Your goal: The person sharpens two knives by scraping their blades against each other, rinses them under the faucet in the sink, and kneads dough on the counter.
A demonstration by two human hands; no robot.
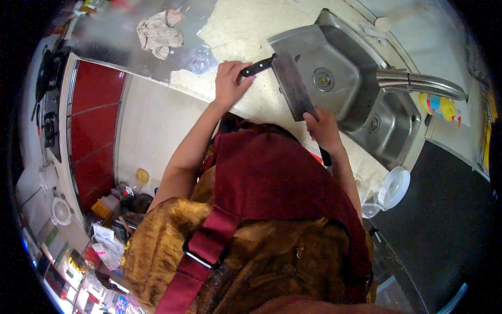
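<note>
Pale tabletop [230, 29] surrounds a steel sink [348, 78]. Over its near edge is a cleaver [293, 83], probably heavy and stiff, safest by the handle; the right hand [323, 130] grips its base, the left hand [229, 83] pinches a knife [257, 66] by its black handle.

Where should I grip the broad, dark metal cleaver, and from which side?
Probably by its black handle, from the side of the maroon apron: the handle points that way, while the broad blade extends away. The right hand grips near the blade.
</note>
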